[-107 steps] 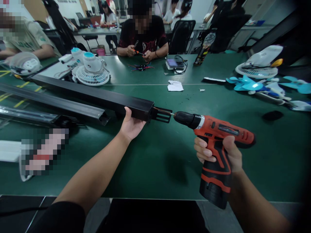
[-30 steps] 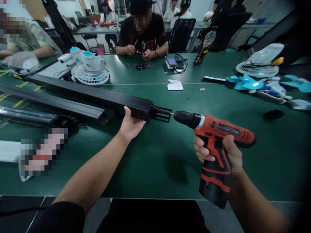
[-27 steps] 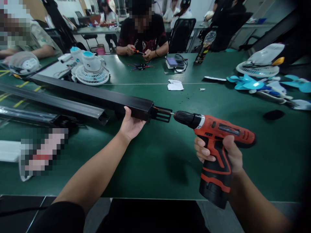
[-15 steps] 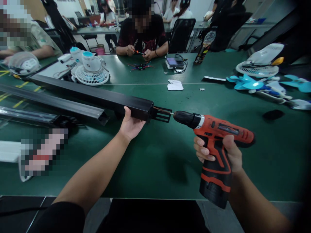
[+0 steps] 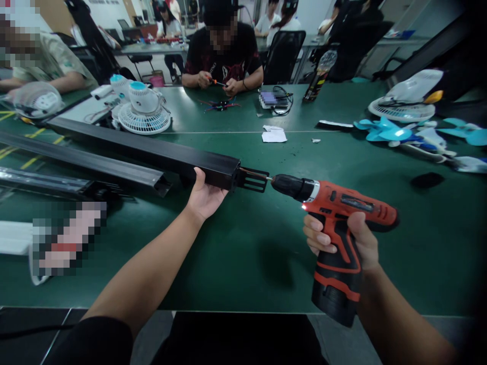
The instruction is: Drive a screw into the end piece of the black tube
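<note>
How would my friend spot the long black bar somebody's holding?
Find the big green table, then the long dark bars slanting in from its left side. The black bar is the one farthest back, with its right end in the left hand. It's the only bar with a hand on it and the red drill pointing at its end.

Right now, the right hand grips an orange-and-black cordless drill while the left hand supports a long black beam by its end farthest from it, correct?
Not quite: the left hand supports the long black beam near its end closest to the cordless drill, as the head view shows. The rest holds.
</note>
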The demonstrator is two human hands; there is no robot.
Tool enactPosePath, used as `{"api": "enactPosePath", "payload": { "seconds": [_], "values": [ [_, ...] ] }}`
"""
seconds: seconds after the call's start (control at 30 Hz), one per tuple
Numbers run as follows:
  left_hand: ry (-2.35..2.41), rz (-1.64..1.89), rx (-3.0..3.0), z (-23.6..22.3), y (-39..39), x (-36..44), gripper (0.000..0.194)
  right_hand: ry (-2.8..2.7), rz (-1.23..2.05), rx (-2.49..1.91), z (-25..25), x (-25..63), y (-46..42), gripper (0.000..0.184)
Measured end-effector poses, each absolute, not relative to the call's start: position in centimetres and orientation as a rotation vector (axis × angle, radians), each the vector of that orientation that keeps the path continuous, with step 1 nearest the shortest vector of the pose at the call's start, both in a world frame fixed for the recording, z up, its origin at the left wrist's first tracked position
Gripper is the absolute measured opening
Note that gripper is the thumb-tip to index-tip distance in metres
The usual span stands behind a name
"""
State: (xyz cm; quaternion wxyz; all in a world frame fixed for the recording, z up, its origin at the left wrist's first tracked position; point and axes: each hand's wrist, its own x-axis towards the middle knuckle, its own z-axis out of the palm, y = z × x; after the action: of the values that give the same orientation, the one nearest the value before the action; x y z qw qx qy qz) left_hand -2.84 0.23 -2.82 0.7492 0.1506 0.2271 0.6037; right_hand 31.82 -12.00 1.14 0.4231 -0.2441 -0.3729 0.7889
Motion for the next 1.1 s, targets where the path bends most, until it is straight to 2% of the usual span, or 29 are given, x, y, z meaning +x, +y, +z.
{"api": "enactPosePath", "payload": {
  "seconds": [0.5, 1.1],
  "values": [
    [0.447, 1.296, 0.351, -3.46, 0.52, -3.2, 0.091, -0.952, 1.959, -0.57, 1.14, 31.79, -11.83, 0.069],
    [0.443, 1.303, 0.339, -3.48, 0.45, -3.11, 0.08, -0.889, 1.991, -0.595, 0.96, 32.18, -11.74, 0.068]
  ]
}}
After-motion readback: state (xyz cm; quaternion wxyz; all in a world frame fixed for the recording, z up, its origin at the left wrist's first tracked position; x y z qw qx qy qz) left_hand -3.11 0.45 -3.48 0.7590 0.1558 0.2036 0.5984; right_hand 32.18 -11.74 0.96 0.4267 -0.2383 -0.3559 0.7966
